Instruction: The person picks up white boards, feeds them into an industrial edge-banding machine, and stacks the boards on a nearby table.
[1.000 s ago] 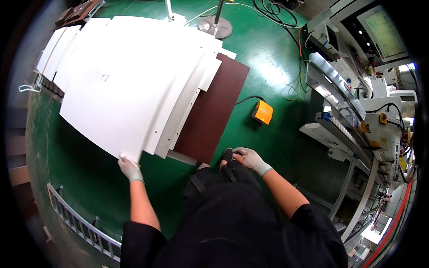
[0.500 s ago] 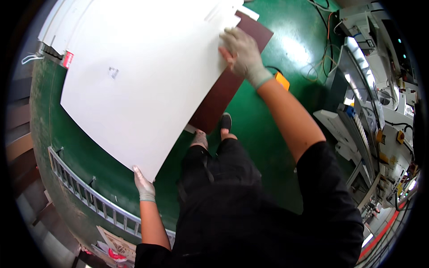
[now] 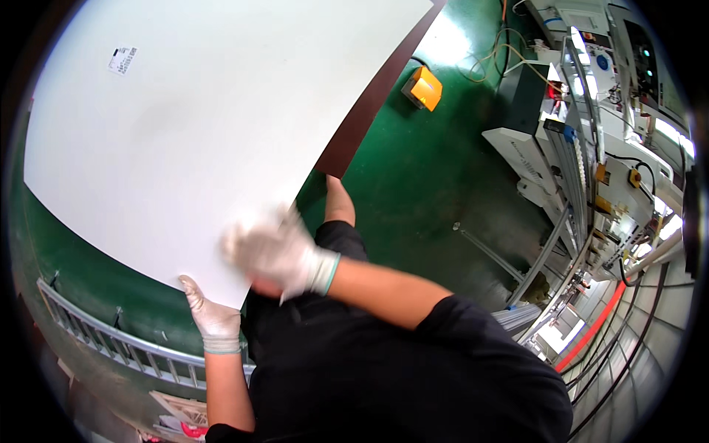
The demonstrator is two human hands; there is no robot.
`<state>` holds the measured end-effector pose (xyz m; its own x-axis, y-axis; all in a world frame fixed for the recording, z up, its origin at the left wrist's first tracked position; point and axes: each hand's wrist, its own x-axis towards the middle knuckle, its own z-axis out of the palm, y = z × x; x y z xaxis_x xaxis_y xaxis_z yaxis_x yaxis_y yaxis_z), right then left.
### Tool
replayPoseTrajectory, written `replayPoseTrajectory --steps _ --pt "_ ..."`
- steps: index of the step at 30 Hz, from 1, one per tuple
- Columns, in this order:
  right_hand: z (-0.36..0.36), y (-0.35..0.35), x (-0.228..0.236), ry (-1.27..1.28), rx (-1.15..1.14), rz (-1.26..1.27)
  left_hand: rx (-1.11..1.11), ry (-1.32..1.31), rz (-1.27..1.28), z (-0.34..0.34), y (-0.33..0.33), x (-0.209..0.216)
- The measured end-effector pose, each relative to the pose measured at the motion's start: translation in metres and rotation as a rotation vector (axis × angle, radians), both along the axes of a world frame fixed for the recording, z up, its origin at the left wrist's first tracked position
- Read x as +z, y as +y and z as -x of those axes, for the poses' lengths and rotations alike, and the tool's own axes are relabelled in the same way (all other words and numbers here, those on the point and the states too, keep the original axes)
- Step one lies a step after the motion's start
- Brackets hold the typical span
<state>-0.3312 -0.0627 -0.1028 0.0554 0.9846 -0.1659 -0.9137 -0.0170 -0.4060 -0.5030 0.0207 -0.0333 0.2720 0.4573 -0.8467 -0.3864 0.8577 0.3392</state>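
A large white board point(image 3: 170, 140) with a small printed label point(image 3: 122, 60) fills the upper left. My left hand point(image 3: 212, 314), in a pale work glove, grips the board's near corner, thumb at the edge and the other fingers mostly hidden under it. My right hand point(image 3: 277, 251), gloved too, is over the board's near right edge, a little right of the left hand. It is smeared by motion, but its fingers look stretched and apart, holding nothing. I cannot tell whether it touches the board. Under the white board's right edge shows a dark brown board point(image 3: 360, 125).
A yellow foot pedal point(image 3: 424, 88) sits on the green floor point(image 3: 413, 170). Machinery with a grey-white frame point(image 3: 539, 159) stands at the right. At the lower left runs a ladder-like metal rack point(image 3: 122, 345). Thin cables lie at the upper right.
My right hand has left the far right edge and come back toward me, near the left hand. The left hand keeps its corner. The board now covers more of the brown one.
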Motion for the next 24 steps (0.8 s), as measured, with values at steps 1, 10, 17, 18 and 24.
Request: replayPoseTrajectory --steps 1,10,17,18,24 --pt "0.032 -0.014 0.010 -0.908 -0.036 -0.121 0.030 -0.055 0.036 0.004 0.003 -0.002" --pt "-0.027 0.038 0.093 -1.696 0.066 -0.350 -0.022 -0.015 -0.079 0.054 0.039 -0.001" --pt "-0.161 0.038 0.092 -2.542 -0.287 0.569 -0.114 0.111 -0.396 0.149 0.053 0.022" --pt "-0.155 0.040 0.094 -2.565 -0.266 0.547 -0.099 0.120 -0.410 0.167 0.053 0.035" --pt "-0.076 0.041 0.114 -2.248 -0.120 0.593 -0.039 0.178 -0.601 0.264 0.073 0.132"
